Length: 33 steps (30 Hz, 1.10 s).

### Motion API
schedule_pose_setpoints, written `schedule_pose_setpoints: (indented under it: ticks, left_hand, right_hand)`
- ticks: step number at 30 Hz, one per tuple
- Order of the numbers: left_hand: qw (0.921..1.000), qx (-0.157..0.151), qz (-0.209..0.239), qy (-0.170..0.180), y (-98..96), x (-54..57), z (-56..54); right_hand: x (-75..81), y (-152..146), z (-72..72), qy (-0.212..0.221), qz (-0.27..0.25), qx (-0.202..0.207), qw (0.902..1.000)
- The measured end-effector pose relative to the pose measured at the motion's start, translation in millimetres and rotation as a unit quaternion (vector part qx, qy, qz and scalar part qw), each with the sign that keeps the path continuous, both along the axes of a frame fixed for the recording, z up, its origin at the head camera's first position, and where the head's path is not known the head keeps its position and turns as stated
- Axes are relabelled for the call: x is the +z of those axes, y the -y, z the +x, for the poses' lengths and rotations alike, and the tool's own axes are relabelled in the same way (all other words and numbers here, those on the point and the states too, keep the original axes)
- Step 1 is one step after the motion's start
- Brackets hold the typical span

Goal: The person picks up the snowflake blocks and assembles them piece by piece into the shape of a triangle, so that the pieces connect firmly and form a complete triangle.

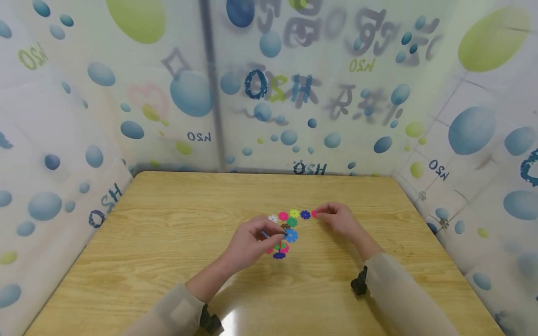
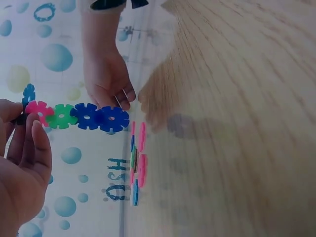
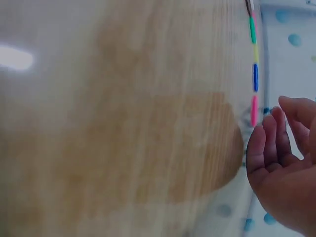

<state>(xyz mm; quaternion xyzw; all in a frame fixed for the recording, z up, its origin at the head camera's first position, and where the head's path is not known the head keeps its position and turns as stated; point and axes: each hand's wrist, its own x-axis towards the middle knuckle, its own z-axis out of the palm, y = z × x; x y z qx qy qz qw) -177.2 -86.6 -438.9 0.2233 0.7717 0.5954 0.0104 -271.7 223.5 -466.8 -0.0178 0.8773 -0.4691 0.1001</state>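
My left hand pinches a joined set of notched plastic discs above the table. The set has pink, green, dark blue and lighter blue discs. A dark piece sits between the thumb and fingers, mostly hidden. My right hand hovers at the right end of the loose discs, fingers loosely bent, close to a pink disc. In the right wrist view a small gap shows between that disc and the fingertips, and nothing is visible in the hand.
Loose discs lie flat on the wooden table beyond the left hand: white, pink, yellow, dark blue, green and brown. Patterned curtains border the table's back and sides.
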Motion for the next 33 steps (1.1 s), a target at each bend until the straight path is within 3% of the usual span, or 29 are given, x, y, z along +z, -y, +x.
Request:
schedule_pose_setpoints:
  ticks: [11,19,26,33]
  left_hand:
    - [0.9999,-0.014,-0.009,-0.002,-2.4,2.4,-2.0]
    - [0.9998,-0.013,-0.015,-0.003,-3.7,6.4,-2.4]
    - [0.9998,-0.014,-0.009,-0.006,-3.4,5.7,-2.4]
    - [0.9998,-0.017,-0.011,-0.002,-2.9,6.3,-2.1]
  right_hand:
    - [-4.7,-11,-21.5,0.037,0.053,0.025,0.9976]
    - [-9.6,-10,-28.2,0.031,0.09,0.04,0.9947]
    - [-5.4,-6,-22.6,0.038,0.077,0.043,0.9954]
    - [-7.1,-6,-11.1,0.014,0.085,0.04,0.9955]
